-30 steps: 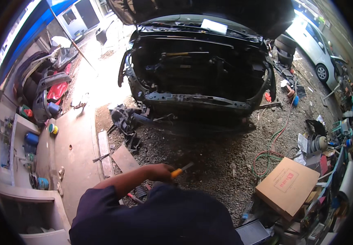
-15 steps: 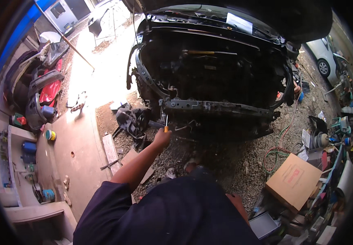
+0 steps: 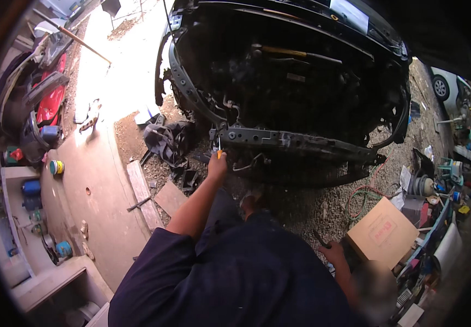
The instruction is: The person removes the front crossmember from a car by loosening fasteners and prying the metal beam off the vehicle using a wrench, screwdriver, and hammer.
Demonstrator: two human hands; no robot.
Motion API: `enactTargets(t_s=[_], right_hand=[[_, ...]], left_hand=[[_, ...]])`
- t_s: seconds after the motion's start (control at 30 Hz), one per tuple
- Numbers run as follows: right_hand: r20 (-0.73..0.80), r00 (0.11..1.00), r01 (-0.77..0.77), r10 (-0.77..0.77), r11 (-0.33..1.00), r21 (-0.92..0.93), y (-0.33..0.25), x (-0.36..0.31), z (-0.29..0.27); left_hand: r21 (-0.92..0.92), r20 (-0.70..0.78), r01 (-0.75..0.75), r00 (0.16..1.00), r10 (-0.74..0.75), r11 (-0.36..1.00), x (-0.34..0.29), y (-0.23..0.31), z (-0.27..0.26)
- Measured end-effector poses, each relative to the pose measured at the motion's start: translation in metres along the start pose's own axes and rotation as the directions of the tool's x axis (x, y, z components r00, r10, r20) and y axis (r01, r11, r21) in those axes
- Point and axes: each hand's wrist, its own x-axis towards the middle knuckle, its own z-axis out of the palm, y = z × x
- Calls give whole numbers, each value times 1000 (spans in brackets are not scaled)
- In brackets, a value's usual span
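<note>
The left hand (image 3: pixel 217 166) grips an orange-handled screwdriver (image 3: pixel 220 154), its shaft at the left end of the car's front crossmember (image 3: pixel 279 138). The right hand (image 3: pixel 332 253) holds a slim dark object (image 3: pixel 318 238), indistinct, near the cardboard box's (image 3: pixel 385 231) left corner.

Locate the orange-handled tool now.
In the head view, left of centre, the orange-handled tool is in the left hand, at the left end of the front crossbar.
</note>
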Motion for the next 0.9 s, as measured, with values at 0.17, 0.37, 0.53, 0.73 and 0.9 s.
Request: enactTargets(t_s=[0.17,0.37,0.53,0.73,0.9], right_hand=[[-69,992,-92,102,986,138,12,-3,28],[131,985,-168,116,836,523,-91,-34,53],[151,989,-61,9,937,343,-154,-36,65],[57,996,-77,62,949,305,-152,-3,109],[138,983,-166,118,891,423,-186,2,96]], left_hand=[[-506,284,210,956,-68,836,12,-5,22],[-387,440,286,893,-97,876,34,-10,-29],[-219,587,354,792,-167,909,50,8,-58],[-41,620,284,759,-198,958,61,13,-57],[100,447,-71,894,19,992,70,-10,-50]])
